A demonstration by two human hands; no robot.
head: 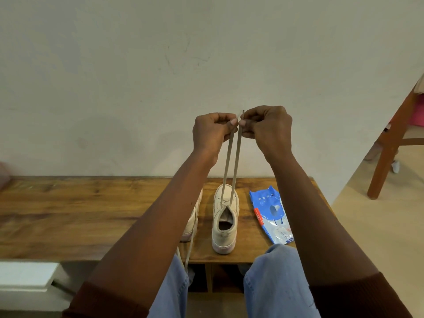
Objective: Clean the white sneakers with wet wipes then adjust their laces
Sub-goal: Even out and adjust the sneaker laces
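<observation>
A white sneaker (225,222) stands upright on the wooden bench (68,214), heel toward me. Its two lace ends (231,166) are pulled straight up and taut. My left hand (212,131) pinches one lace end and my right hand (266,127) pinches the other, both raised side by side high above the shoe. A second white sneaker (191,222) sits to its left, mostly hidden behind my left forearm, with a loose lace (189,253) hanging over the bench edge. A blue wet wipes pack (271,216) lies flat to the right of the shoes.
A plain wall rises just behind the bench. A wooden chair leg (385,157) stands on the floor at the right. A white ledge (25,275) sits low at the left. My knees in blue jeans (275,283) are close to the bench front.
</observation>
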